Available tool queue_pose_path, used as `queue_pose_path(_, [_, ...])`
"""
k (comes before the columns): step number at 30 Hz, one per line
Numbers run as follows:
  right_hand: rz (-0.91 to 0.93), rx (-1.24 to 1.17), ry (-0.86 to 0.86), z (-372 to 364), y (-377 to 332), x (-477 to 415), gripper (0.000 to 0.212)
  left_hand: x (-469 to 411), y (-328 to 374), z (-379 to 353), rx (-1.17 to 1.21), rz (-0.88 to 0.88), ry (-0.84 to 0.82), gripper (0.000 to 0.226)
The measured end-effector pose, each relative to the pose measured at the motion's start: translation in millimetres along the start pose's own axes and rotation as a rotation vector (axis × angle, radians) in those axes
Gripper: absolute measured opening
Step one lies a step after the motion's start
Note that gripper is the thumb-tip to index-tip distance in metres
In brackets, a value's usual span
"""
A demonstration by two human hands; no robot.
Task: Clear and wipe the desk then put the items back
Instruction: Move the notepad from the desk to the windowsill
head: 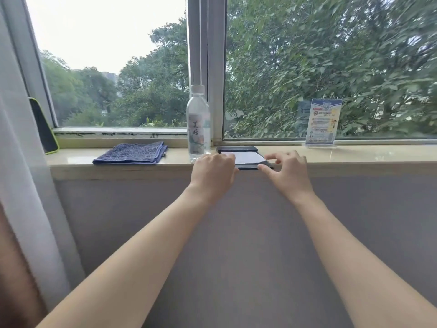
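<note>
A dark flat tray with a white sheet on it lies on the pale window ledge, its near edge over the ledge's front. My left hand grips the tray's left near corner. My right hand pinches its right near corner between thumb and fingers. A clear water bottle stands upright just left of the tray, close to my left hand. A folded blue cloth lies further left on the ledge.
A small acrylic sign stand sits at the ledge's right against the window. A phone in a green case leans at the far left beside a white curtain. A grey wall runs below the ledge.
</note>
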State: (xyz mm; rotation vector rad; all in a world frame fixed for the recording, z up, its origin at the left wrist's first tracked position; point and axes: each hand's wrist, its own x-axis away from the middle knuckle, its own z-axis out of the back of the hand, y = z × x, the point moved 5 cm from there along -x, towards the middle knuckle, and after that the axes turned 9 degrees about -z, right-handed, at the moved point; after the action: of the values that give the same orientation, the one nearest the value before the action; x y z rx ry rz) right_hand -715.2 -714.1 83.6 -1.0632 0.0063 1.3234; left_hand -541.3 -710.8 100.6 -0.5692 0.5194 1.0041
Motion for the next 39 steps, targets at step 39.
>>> queue_pose_path(39, [0.395,-0.225,-0.257,-91,-197,145,0.021,182,-146,101,-0.064,0.258,-0.078,0.030])
